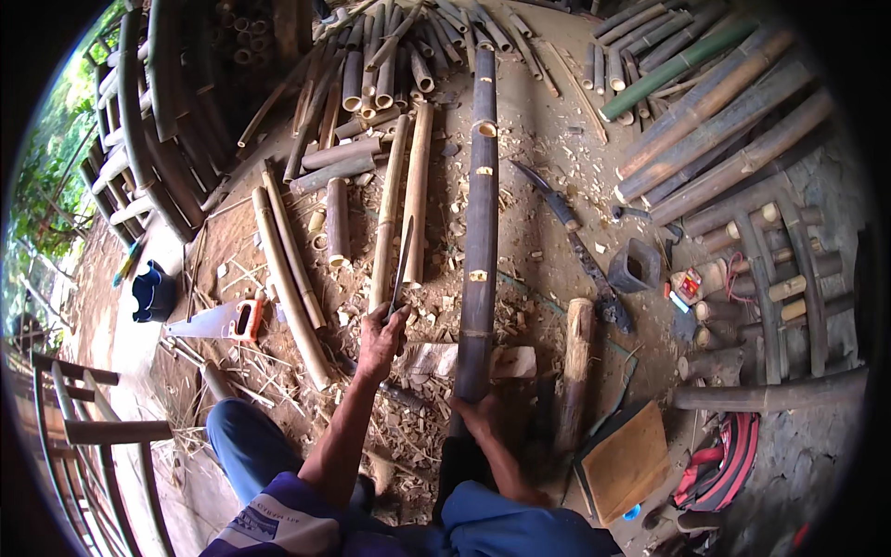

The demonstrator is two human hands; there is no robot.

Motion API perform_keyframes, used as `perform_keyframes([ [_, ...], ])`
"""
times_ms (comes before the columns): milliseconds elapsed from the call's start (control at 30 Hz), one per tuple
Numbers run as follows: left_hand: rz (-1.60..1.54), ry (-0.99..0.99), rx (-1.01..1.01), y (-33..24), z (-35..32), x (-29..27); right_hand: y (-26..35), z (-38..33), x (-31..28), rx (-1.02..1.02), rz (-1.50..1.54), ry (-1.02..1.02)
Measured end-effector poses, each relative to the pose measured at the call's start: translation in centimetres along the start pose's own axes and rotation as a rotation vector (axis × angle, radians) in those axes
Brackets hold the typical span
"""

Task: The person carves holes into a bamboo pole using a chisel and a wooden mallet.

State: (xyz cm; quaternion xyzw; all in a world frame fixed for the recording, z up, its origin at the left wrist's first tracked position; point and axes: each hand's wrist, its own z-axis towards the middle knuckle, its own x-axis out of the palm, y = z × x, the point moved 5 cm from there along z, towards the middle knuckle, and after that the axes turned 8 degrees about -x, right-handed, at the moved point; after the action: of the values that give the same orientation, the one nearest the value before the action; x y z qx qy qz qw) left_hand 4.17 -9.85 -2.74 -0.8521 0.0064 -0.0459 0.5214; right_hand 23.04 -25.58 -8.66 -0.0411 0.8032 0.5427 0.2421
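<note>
The left hand [379,339] grips a long-bladed knife [403,262], the right hand [482,418] clasps the notched bamboo pole [479,223], apparently laid across a pale wooden block [516,362]; good practice keeps strokes clear of that hand.

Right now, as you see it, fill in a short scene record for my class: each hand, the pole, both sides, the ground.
Left hand: holds a long thin blade, tip pointing away
Right hand: holds the dark bamboo pole
Pole: several pale notches
Left side: saw with orange handle
Right side: green bamboo pole, red-and-black bag
Ground: scattered pale chips
</note>
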Motion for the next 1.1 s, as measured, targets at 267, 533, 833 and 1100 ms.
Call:
perform_keyframes([
  [267, -0.012, 0.074, 0.119, -1.4, -0.5, -0.5, 0.8, 0.4, 0.0, 0.017, -0.067, 0.099],
  [533, 0.273, 0.409, -0.103, -3.9, -0.7, -3.3, 2.3, 1.7, -10.6, -0.093, -0.348, -0.251],
  [833, 0.809, 0.611, 0.573, -1.8, 3.8, -3.5, -6.3, 2.7, -16.3, 0.093, -0.673, -0.126],
  [1100, 1.386, 0.565, 0.469, -2.4, 2.3, -0.5, -6.3, 1.3, -18.8, 0.342, 0.466, -0.063],
])
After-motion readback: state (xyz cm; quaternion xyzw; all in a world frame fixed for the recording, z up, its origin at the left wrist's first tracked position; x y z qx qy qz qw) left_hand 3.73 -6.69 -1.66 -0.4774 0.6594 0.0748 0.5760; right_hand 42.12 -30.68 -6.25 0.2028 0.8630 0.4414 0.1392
